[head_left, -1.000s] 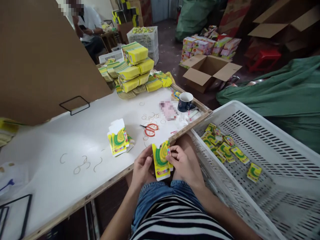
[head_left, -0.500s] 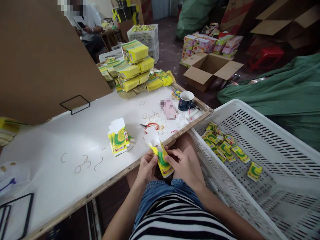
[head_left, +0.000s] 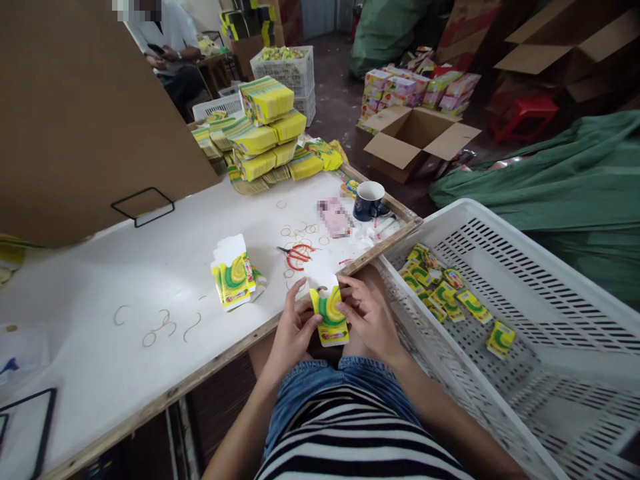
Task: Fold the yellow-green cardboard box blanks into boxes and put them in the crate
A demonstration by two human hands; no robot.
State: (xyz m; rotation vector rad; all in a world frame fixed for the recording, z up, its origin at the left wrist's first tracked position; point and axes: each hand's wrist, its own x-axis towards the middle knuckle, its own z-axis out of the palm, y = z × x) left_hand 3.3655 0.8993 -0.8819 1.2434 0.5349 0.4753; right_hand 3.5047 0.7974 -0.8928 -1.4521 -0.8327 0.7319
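Over my lap I hold a small yellow-and-green printed carton (head_left: pixel 330 311) between both hands, its white top flap standing up. My left hand (head_left: pixel 295 328) grips its left edge, thumb on the printed front. On the other edge, my right hand (head_left: pixel 370 315) has its fingers closed. Just beyond, red-handled scissors (head_left: pixel 299 256) lie among several rubber bands on the white table (head_left: pixel 165 273). A small stack of similar flat cartons (head_left: pixel 233 275) rests left of my hands. Folded cartons (head_left: pixel 474 305) lie in the white plastic crate (head_left: pixel 530 287) at my right.
Bundled flat cartons (head_left: pixel 270 127) are piled at the table's far end, near a dark mug (head_left: pixel 369 201). A brown cardboard sheet (head_left: pixel 95 120) stands along the left side. Behind the table are an open cardboard box (head_left: pixel 400 157), green sacks (head_left: pixel 565 173) and a seated person (head_left: pixel 173 50) holding a phone.
The carton in my hands has turned so its printed front faces me more squarely, and its white flap now shows upright. Both hands have spread slightly along its sides.
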